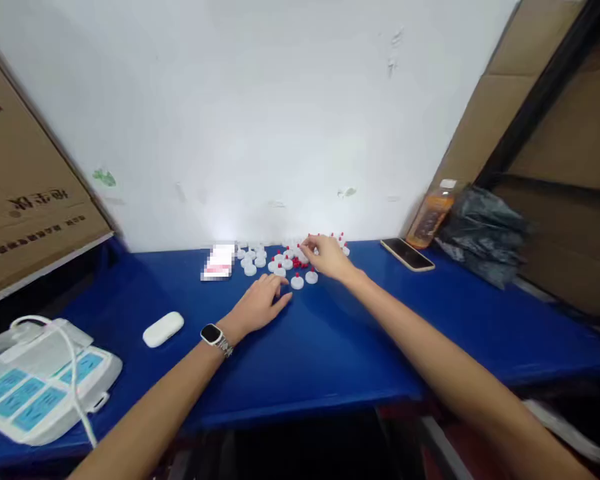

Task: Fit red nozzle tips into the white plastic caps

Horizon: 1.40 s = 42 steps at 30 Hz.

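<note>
My right hand [330, 257] reaches over the cluster at the back of the table, thumb and fingertips closed in a pinch; what sits between them is too small to make out. Just in front of the cluster, my left hand [261, 303] rests low at the table top, thumb and fingers apart, holding nothing. Nearest to it stands a white round cap with a red tip [297, 283]; several more like it are spread around and behind my right hand. Plain white caps [250, 269] lie in a group on the left. Small red tips [297, 263] are heaped in the middle.
On the blue table [280, 373] lie a white oval case [163, 329], a power strip [50, 387] with a white cable and a phone [407, 255]. A drink bottle [431, 217] and a dark plastic bag [485, 230] stand right. Cardboard boxes [30, 167] flank both sides.
</note>
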Available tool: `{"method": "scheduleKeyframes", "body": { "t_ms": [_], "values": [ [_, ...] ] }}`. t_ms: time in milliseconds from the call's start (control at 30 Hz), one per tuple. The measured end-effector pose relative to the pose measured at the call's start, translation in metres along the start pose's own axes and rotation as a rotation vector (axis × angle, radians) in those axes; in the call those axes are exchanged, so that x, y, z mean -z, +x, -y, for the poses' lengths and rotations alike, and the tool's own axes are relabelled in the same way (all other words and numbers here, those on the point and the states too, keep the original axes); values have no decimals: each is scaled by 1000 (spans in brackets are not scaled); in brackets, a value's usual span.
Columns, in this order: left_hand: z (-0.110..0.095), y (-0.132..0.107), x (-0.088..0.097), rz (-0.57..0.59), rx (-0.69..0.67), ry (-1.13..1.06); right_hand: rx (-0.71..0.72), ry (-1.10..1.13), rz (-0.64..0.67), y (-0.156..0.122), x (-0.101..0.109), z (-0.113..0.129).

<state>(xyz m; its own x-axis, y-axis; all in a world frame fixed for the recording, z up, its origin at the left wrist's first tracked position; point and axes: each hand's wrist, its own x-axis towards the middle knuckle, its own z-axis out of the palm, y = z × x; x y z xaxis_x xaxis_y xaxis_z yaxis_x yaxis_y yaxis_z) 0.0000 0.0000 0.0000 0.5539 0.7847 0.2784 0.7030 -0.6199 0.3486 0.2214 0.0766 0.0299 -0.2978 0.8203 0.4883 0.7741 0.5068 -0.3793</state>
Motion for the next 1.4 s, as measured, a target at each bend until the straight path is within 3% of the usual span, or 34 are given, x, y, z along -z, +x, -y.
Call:
{"method": "scheduleKeyframes", "body": {
  "t_ms": [267,500,633,800,933,1100,1200,1333,1400],
  "values": [
    [7,2,-2,-1,12,-31,-124,-267,180,74,-23,-16],
    [7,2,0,8,21,-37,-171,-266,216,89,-44,-12],
    [7,3,0,-26,30,-24,-172,-226,130,81,-31,-8],
    [1,3,4,-210,65,-29,-90,48,-115,40,2,12],
    [-8,4,6,-310,86,-36,-86,410,-48,-3,13,31],
    [-12,4,3,-286,39,-24,-125,684,103,-29,4,44],
    [-9,4,1,-233,-7,-29,-82,620,91,-29,4,39],
    [-7,3,0,-192,-37,-54,-62,183,-20,-23,11,17],
    [-7,3,-1,-170,-41,-61,-78,-24,-4,-21,11,6]
  ]
}}
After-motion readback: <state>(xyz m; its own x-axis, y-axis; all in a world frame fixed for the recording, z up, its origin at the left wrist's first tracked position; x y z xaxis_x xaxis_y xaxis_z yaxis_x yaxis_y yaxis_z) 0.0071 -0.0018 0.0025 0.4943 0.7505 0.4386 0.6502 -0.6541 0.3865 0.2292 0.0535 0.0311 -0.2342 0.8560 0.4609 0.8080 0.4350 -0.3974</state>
